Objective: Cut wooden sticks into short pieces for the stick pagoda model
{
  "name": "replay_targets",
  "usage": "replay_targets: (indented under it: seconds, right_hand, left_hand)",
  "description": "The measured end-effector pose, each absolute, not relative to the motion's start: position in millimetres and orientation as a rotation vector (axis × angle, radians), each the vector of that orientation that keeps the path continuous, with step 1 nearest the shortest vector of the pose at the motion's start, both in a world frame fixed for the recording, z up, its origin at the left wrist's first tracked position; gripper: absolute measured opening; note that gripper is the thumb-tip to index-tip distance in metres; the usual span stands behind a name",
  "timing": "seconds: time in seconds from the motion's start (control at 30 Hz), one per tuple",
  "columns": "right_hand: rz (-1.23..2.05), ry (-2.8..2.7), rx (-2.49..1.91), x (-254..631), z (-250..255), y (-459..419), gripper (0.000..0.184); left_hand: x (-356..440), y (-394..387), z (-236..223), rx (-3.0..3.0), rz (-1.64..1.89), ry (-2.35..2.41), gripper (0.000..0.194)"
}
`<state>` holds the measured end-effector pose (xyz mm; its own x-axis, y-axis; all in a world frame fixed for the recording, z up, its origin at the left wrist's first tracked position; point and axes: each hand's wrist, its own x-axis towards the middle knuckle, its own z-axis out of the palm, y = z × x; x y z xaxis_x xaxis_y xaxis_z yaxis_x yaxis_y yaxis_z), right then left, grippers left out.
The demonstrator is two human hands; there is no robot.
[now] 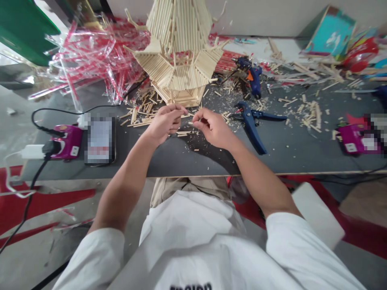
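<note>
My left hand [169, 121] and my right hand [214, 128] meet above the dark table, fingertips a short gap apart. Both are closed in a pinch. A thin pale wooden stick [190, 115] shows between the fingertips, its ends hidden by the fingers. Just beyond the hands stands a tiered model tower [183, 76] built of thin wooden sticks, with flared roof panels. Cut stick pieces [142, 121] lie beside my left hand. To the right of my right hand rests a blue-handled cutter [252, 125], and behind it a blue glue gun [255, 80].
Red and clear plastic wrappers [102, 56] heap at the back left. A phone [100, 141] and a purple power socket [68, 141] with cables lie at the left; another purple socket [356, 139] is at the right. Wood scraps [314, 117] and a turquoise box [331, 32] are farther right.
</note>
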<state>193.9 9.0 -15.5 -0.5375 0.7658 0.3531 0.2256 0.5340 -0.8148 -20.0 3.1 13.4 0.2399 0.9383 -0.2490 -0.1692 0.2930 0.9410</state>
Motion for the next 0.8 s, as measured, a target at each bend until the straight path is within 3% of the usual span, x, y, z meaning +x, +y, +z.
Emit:
replay_targets:
  seconds: [0.23,0.43,0.67,0.8]
  right_hand:
    - [1.577,-1.439,-0.674,189,-11,11,0.047]
    - [1.743,-1.326,-0.621,184,-8,7,0.048]
    - [1.763,-1.388,-0.708,182,-8,4,0.053]
    - [1.454,-1.441,-0.820,187,-9,6,0.047]
  left_hand:
    - [-14,4,-7,1.457,1.194,0.971,0.044]
    - [-12,5,-17,1.600,1.263,0.960,0.041]
    - [-10,1,-8,1.566,1.297,0.978,0.047]
    - [-12,0,-4,1.648,1.325,1.093,0.042]
